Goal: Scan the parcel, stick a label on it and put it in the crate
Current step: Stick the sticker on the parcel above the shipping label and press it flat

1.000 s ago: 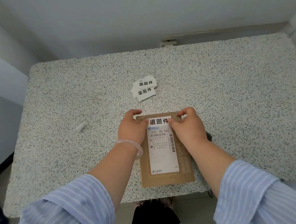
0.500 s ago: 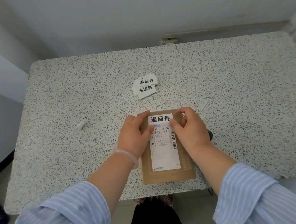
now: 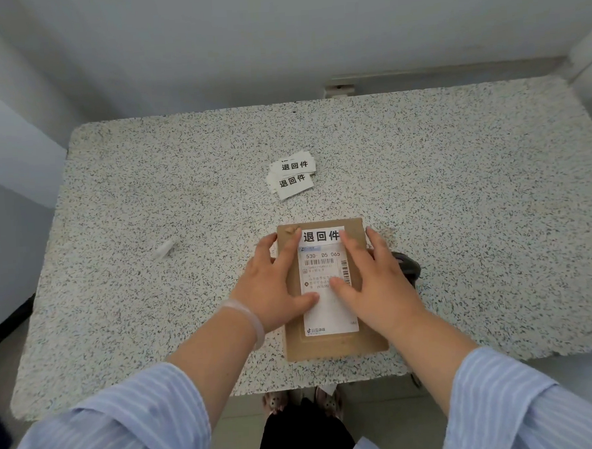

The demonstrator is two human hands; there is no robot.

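Observation:
A flat brown cardboard parcel (image 3: 335, 346) lies near the front edge of the speckled table (image 3: 458, 198). A white shipping slip with barcodes (image 3: 324, 260) covers its middle. A white label with three black characters (image 3: 321, 236) sits flat at the parcel's far end, above the slip. My left hand (image 3: 274, 287) lies flat on the parcel's left side, fingers spread, forefinger reaching to the label's left edge. My right hand (image 3: 373, 282) lies flat on the right side, fingers touching the label's right edge. Neither hand holds anything. No crate is in view.
A small pile of the same white labels (image 3: 292, 176) lies beyond the parcel, mid-table. A scrap of white backing paper (image 3: 164, 249) lies to the left. A dark object (image 3: 408, 268), partly hidden by my right hand, rests just right of the parcel. A wall runs behind the table.
My fingers pinched the label's two ends at the parcel's far edge; now both hands have flattened, palms down on the parcel, and the label lies stuck flat.

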